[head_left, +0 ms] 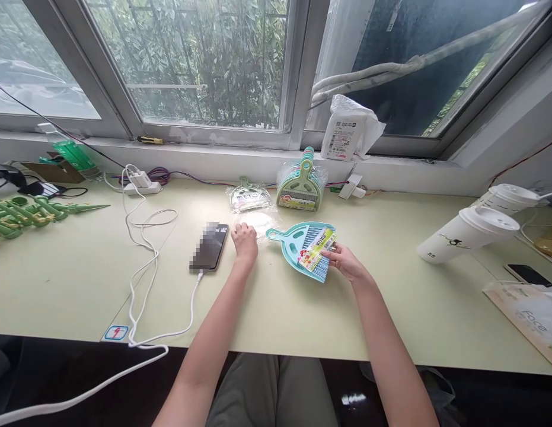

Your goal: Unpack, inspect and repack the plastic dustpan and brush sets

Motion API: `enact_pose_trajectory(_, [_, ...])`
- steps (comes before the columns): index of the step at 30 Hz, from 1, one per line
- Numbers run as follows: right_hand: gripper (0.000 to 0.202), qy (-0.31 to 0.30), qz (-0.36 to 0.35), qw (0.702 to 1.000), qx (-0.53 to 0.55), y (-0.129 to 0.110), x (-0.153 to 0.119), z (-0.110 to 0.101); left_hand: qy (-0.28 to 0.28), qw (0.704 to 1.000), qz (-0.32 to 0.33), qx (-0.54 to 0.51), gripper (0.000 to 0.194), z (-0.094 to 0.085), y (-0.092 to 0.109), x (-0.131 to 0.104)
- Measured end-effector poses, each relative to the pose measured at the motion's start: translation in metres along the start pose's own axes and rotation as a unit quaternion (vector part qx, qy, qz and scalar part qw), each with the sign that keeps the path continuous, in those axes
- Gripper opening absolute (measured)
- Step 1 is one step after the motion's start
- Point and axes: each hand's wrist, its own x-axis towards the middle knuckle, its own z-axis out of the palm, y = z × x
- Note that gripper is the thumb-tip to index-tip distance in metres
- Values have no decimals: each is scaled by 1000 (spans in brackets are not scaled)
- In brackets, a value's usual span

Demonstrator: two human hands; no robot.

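Right hand (345,263) — clamped on the bristle end of a blue dustpan-and-brush set (288,242), located between both hands; left hand (245,242) — curled at a clear wrapper (263,222), grip indeterminable.

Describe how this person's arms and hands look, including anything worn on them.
The left hand and right hand are ungloved, and both forearms are bare, with no sleeve in view. No watch or bracelet shows at either wrist. Rings are too small to judge.
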Motion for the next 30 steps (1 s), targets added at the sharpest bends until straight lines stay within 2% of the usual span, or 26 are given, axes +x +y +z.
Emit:
enact_pose_trajectory(5, [41, -13, 1, 1000, -11, 2, 0, -2, 26, 999, 16, -34, 24, 2, 2, 0])
enact_pose_trajectory(10, [43, 26, -28, 999, 10, 5, 5, 2, 113, 986, 9, -121, 20, 1, 12, -1])
enact_pose_trajectory(15, [48, 48, -75, 996, 30, -1, 3, 5, 196, 958, 71, -197, 15, -9, 27, -10])
enact_pose_trajectory(18, [49, 38, -84, 996, 18, -2, 0, 10, 243, 941, 85, -220, 14, -11, 33, -15])
enact_pose_trajectory(21, [49, 29, -100, 995, 9, 3, 1, 22, 244, 932, 134, -232, 13, -9, 39, -19])
enact_pose_trajectory(24, [49, 56, -123, 990, 36, 12, 5, 37, 231, 927, 167, -244, 12, -6, 44, -24])
enact_pose_trajectory(26, [47, 74, -137, 986, 61, 17, 7, 44, 258, 919, 125, -273, 21, -8, 47, -26])
enact_pose_trajectory(27, [46, 80, -142, 984, 73, 19, 8, 46, 283, 908, 82, -298, 34, -10, 47, -27])
enact_pose_trajectory(28, [46, 82, -146, 982, 82, 20, 9, 48, 310, 890, 27, -333, 50, -11, 48, -27])
enact_pose_trajectory(30, [45, 84, -155, 980, 97, 21, 9, 48, 340, 834, -82, -427, 76, -15, 47, -26])
